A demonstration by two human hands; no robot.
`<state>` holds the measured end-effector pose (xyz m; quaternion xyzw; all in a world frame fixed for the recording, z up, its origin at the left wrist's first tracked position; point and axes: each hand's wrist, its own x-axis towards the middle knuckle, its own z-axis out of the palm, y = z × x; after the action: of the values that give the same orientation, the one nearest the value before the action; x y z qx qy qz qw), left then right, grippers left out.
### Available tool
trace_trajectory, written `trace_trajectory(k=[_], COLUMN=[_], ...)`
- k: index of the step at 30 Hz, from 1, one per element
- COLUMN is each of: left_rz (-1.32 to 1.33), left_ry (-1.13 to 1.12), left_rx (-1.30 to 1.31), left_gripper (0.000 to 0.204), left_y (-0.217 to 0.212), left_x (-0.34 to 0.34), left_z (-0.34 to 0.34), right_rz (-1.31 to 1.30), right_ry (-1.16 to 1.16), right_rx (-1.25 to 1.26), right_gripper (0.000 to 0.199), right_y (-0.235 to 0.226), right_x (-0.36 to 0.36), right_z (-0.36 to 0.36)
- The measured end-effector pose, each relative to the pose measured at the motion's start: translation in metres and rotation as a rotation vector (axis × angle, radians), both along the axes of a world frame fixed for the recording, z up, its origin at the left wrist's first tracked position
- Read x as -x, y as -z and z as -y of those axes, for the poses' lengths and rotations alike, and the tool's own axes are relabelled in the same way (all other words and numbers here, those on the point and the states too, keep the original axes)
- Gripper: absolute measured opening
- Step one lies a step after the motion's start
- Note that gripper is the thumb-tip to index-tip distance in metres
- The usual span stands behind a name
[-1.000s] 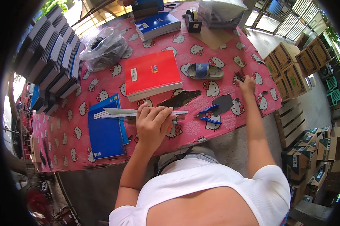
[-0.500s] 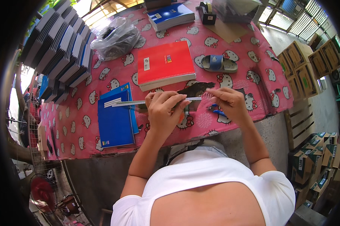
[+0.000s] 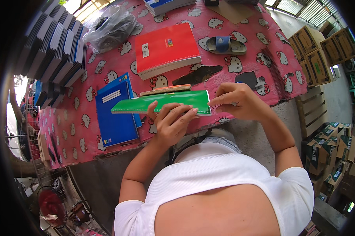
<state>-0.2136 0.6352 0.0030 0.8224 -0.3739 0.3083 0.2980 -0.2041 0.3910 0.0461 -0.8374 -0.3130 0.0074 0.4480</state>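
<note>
A green notebook (image 3: 165, 101) is held tilted above the near edge of the table, its cover facing me. My left hand (image 3: 171, 122) grips its lower edge from underneath, fingers spread over the cover. My right hand (image 3: 238, 101) pinches the notebook's right end. Behind the green one, the orange edge of another thin notebook (image 3: 165, 90) shows. A blue notebook (image 3: 114, 110) lies flat on the pink cartoon-cat tablecloth (image 3: 67, 129) just left of my hands.
A red spiral notebook stack (image 3: 166, 49) lies beyond my hands, a blue sandal (image 3: 225, 44) to its right, a clear plastic bag (image 3: 110, 27) at the far left. Rows of stacked notebooks (image 3: 53, 55) line the left side. Cardboard boxes (image 3: 322, 55) stand on the right floor.
The notebook has turned from edge-on to showing its green cover. My right hand came in from the far right of the table onto the notebook's right end. The view has moved closer.
</note>
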Motion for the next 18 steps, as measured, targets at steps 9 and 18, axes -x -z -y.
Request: trace_trajectory(k=[9,18], left_rz=[-0.047,-0.112], left_ry=[-0.032,-0.084], left_rx=[0.020,0.168], left_gripper=[0.020,0.022], left_y=[-0.006,-0.019], left_x=[-0.002,-0.022], left_z=[0.007,0.020], right_rz=[0.014,-0.032], right_ry=[-0.027,0.123], right_rx=[-0.069,-0.197], right_gripper=[0.029,0.027], right_y=[-0.005,-0.005], right_x=[-0.005,-0.012], right_z=[0.000,-0.002])
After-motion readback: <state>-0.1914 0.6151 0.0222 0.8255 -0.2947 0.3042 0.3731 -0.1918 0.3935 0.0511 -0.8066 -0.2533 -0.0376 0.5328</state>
